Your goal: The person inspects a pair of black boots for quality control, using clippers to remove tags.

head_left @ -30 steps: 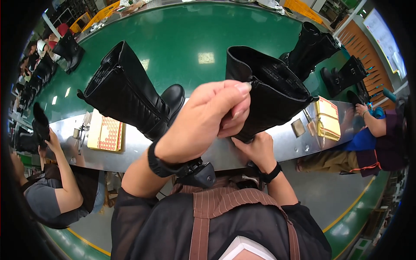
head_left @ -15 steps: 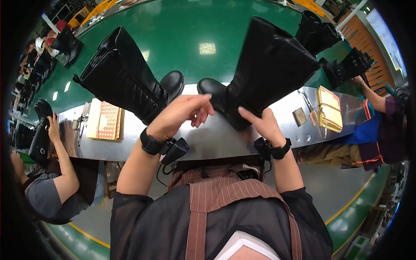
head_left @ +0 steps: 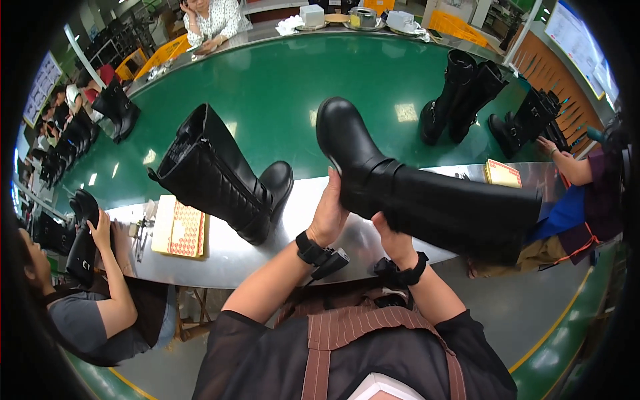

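Black, smooth upper on the held boot (head_left: pixel 413 190), carried over the tabletop's (head_left: pixel 287 87) steel strip (head_left: pixel 303 207) at the near edge; toe points toward the far edge, shaft slants right. Left hand (head_left: pixel 329 212) closes on the foot at the sole; right hand (head_left: pixel 398 243) grasps the ankle's underside, fingers partly hidden. A standing boot (head_left: pixel 227 177) is to their left, with a gap between both boots. Green surface extends beyond to the far edge. A yellow stack (head_left: pixel 179 227) lies near the near edge, left. Grey floor (head_left: pixel 493 300) shows below.
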{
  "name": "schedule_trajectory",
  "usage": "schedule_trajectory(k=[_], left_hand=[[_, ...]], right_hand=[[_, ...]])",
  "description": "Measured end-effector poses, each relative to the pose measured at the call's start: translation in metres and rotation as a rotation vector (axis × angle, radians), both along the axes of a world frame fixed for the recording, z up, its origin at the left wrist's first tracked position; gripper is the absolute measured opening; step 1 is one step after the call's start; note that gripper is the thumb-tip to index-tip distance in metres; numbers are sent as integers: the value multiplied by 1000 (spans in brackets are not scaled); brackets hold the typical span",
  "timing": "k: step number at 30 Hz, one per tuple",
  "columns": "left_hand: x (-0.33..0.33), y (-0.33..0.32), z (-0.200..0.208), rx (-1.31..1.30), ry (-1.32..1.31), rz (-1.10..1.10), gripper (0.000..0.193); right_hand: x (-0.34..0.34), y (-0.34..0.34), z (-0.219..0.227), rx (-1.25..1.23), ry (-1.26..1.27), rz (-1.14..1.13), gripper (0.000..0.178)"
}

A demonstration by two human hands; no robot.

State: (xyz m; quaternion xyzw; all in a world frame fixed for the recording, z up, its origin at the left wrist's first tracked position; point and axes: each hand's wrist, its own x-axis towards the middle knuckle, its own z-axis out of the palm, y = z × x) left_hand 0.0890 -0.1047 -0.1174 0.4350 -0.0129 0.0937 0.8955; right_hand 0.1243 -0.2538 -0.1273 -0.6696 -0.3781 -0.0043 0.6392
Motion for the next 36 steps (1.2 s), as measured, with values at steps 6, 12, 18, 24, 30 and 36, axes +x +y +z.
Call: schedule_trajectory(k=[6,12,18,24,30,36], left_hand=[[-1,30,-1,-477,-63,-399,68],[-17,16,13,-168,59,-307,56],[-25,8,18,-238,42,-457,59],[-41,21,22,-166,385,-634,69],[-51,30,-9,-324,366,-871,72],[-52,20,40,-598,278,-506,58]], right_hand=[[11,-11,57,-210,-297,132,73],[24,-2,57,18,66,89,72],[25,3,67,115,97,77,71],[42,-15,93,159,155,108,58],[80,-23,108,-79,362,241,17],[80,-4,59,1,463,99,28]])
